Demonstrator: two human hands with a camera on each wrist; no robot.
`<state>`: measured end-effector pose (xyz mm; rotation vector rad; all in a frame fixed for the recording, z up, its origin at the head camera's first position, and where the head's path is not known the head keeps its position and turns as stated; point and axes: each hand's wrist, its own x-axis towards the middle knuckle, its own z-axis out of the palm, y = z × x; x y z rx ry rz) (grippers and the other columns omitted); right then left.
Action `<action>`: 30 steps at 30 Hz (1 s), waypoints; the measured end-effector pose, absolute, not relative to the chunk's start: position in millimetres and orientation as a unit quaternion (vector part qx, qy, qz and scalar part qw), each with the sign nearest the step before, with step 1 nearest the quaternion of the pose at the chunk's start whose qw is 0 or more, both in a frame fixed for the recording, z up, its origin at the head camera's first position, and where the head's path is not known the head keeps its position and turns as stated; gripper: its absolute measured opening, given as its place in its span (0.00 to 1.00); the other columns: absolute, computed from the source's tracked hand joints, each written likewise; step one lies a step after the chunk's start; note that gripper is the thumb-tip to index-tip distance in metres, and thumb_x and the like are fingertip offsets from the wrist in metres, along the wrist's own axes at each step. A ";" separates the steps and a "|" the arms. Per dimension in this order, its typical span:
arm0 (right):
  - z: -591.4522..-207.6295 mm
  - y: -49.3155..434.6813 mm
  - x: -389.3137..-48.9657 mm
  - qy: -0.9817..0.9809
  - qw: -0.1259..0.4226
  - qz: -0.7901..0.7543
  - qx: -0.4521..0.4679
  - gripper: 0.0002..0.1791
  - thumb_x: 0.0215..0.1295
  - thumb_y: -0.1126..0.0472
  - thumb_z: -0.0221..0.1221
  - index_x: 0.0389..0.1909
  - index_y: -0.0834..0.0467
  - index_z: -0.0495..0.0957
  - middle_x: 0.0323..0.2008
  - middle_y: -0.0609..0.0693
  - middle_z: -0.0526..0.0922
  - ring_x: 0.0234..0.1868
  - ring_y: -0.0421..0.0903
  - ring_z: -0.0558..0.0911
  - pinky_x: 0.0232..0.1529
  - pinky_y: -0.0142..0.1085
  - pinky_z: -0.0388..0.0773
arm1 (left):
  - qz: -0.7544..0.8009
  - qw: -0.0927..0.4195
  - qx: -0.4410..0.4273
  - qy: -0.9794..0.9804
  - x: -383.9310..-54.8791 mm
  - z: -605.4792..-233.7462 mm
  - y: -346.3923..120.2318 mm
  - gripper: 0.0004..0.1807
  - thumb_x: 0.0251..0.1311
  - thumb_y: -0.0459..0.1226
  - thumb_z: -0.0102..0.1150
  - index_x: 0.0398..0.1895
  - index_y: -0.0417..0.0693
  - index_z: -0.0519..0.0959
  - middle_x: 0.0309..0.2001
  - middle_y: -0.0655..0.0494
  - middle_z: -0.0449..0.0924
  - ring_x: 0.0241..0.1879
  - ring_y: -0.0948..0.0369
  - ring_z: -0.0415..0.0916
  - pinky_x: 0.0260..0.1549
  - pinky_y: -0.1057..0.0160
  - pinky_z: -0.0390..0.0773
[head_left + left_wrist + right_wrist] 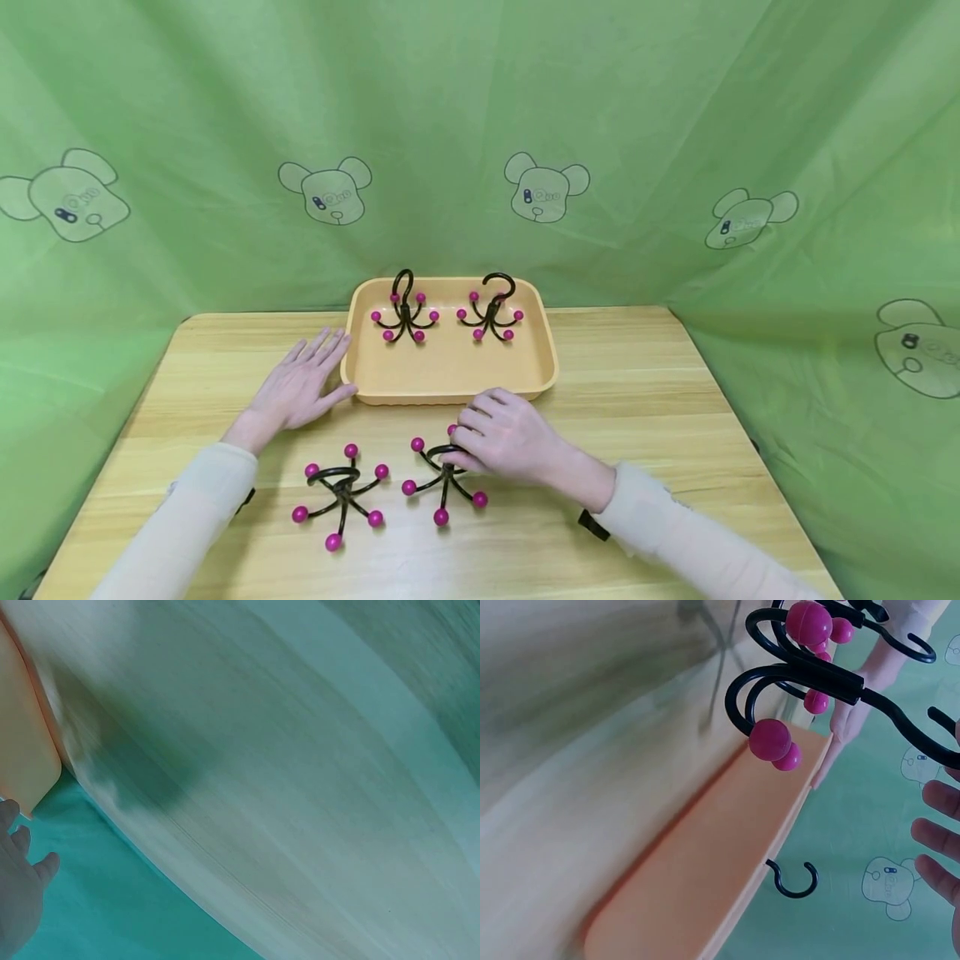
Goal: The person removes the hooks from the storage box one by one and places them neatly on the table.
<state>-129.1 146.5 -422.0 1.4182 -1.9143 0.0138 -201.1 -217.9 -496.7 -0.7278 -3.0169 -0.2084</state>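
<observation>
Your right hand [506, 437] pinches a pink-tipped black hook hanger [447, 472]; left of it, your straight-fingered left hand [300, 387] meets the peach tray [420, 399].

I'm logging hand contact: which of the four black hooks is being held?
The right hook of the two outside the tray: the right hand grips its curved top. The left hook outside and both hooks inside have no hand on them.

Right fingers [472, 419]: black hook [447, 471], magenta balls [441, 517]; same colours on neighbouring hook [342, 487], left of them. Beyond: peach tray [450, 375], green curtain [450, 83] with outlined mouse heads [553, 193]. Beneath: desk [622, 375], yellowish woodgrain.
</observation>
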 end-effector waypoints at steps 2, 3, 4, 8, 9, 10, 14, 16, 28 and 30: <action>-424.7 145.4 -127.5 -0.750 0.367 0.009 0.551 0.22 0.75 0.37 0.56 0.27 0.46 0.82 0.28 0.39 0.87 0.34 0.41 0.87 0.41 0.33 0.87 | -0.067 0.015 -0.234 -0.970 -201.0 -496.8 -218.2 0.49 0.76 0.64 0.46 0.86 0.44 0.47 0.86 0.42 0.49 0.86 0.42 0.45 0.84 0.36 0.51; -426.1 144.8 -126.9 -0.751 0.365 0.010 0.550 0.22 0.75 0.37 0.57 0.27 0.46 0.82 0.29 0.39 0.87 0.34 0.41 0.87 0.41 0.33 0.87 | -0.067 0.016 -0.234 -0.970 -200.9 -496.9 -218.3 0.49 0.76 0.64 0.46 0.86 0.44 0.47 0.86 0.42 0.49 0.86 0.42 0.45 0.84 0.36 0.51; -427.3 144.2 -126.4 -0.752 0.363 0.011 0.549 0.21 0.74 0.37 0.57 0.27 0.46 0.82 0.29 0.40 0.88 0.35 0.41 0.87 0.42 0.33 0.87 | -0.067 0.016 -0.234 -0.970 -200.9 -497.0 -218.4 0.49 0.76 0.64 0.46 0.86 0.44 0.47 0.86 0.42 0.49 0.86 0.42 0.45 0.84 0.36 0.51; -432.2 141.5 -124.7 -0.756 0.354 0.009 0.551 0.19 0.69 0.36 0.61 0.28 0.46 0.82 0.30 0.40 0.88 0.36 0.41 0.87 0.43 0.33 0.86 | -0.066 0.016 -0.234 -0.970 -201.3 -497.6 -218.6 0.49 0.76 0.64 0.45 0.86 0.44 0.47 0.86 0.42 0.47 0.86 0.43 0.44 0.84 0.36 0.51; -433.4 140.9 -124.4 -0.756 0.352 0.007 0.552 0.19 0.69 0.36 0.61 0.28 0.46 0.82 0.30 0.40 0.88 0.36 0.41 0.87 0.43 0.33 0.86 | -0.066 0.015 -0.235 -0.970 -201.3 -497.6 -218.7 0.49 0.76 0.64 0.45 0.86 0.44 0.47 0.86 0.43 0.47 0.86 0.43 0.44 0.84 0.36 0.51; -434.5 140.4 -124.1 -0.756 0.351 0.006 0.552 0.20 0.69 0.36 0.61 0.27 0.46 0.82 0.30 0.39 0.88 0.36 0.40 0.87 0.43 0.33 0.86 | -0.067 0.015 -0.235 -0.970 -201.4 -497.7 -218.7 0.49 0.76 0.64 0.45 0.86 0.44 0.47 0.86 0.43 0.46 0.86 0.43 0.44 0.84 0.36 0.51; -437.5 138.4 -123.0 -0.759 0.346 0.002 0.552 0.21 0.74 0.36 0.56 0.27 0.45 0.82 0.30 0.39 0.87 0.36 0.40 0.86 0.44 0.33 0.85 | -0.066 0.014 -0.235 -0.970 -201.7 -497.8 -218.8 0.49 0.76 0.65 0.45 0.86 0.44 0.47 0.86 0.44 0.45 0.86 0.43 0.44 0.84 0.36 0.52; -438.4 137.7 -122.6 -0.760 0.343 0.004 0.552 0.23 0.77 0.37 0.53 0.27 0.45 0.81 0.29 0.39 0.87 0.35 0.40 0.85 0.44 0.33 0.85 | -0.065 0.016 -0.235 -0.970 -201.9 -497.9 -218.9 0.49 0.76 0.65 0.45 0.86 0.43 0.48 0.86 0.44 0.46 0.86 0.42 0.45 0.84 0.36 0.52; -441.1 135.3 -122.3 -0.763 0.332 0.017 0.555 0.22 0.77 0.38 0.54 0.26 0.46 0.80 0.28 0.39 0.84 0.34 0.41 0.84 0.42 0.33 0.84 | -0.062 0.015 -0.235 -0.970 -202.4 -498.3 -219.0 0.49 0.76 0.65 0.45 0.86 0.44 0.47 0.86 0.43 0.47 0.86 0.43 0.45 0.84 0.37 0.52; -441.6 135.3 -122.5 -0.764 0.331 0.019 0.554 0.22 0.77 0.38 0.54 0.26 0.46 0.80 0.28 0.39 0.85 0.34 0.41 0.84 0.41 0.33 0.84 | -0.062 0.015 -0.235 -0.970 -202.2 -498.1 -218.7 0.49 0.76 0.65 0.45 0.86 0.44 0.47 0.86 0.43 0.46 0.86 0.43 0.45 0.84 0.37 0.52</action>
